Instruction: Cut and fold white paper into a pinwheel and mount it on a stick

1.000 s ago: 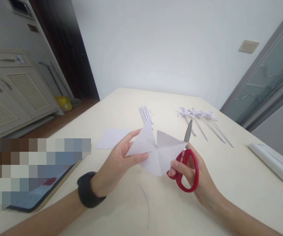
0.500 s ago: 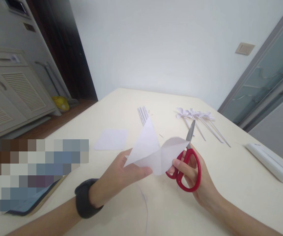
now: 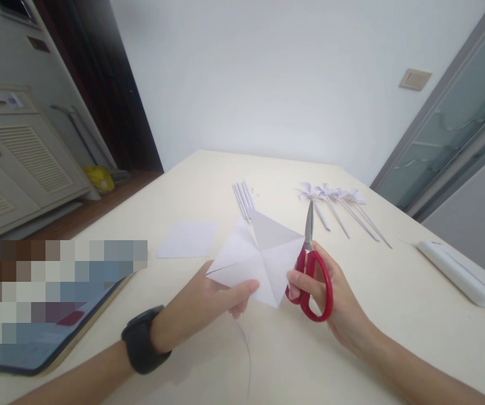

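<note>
White paper (image 3: 276, 264), creased and slit inward toward its middle, is held up over the near part of the worktop (image 3: 209, 191), caught between the thumb and fingers of the left hand (image 3: 202, 293). The right hand (image 3: 340, 293) grips red-handled scissors (image 3: 311, 262), blades together and pointing away; its fingertips reach the sheet's edge, though I can't tell whether they pinch it. Beyond lie a flat paper square (image 3: 187, 240), rolled sticks (image 3: 243, 197) and, farther right, pinwheels (image 3: 305, 191).
</note>
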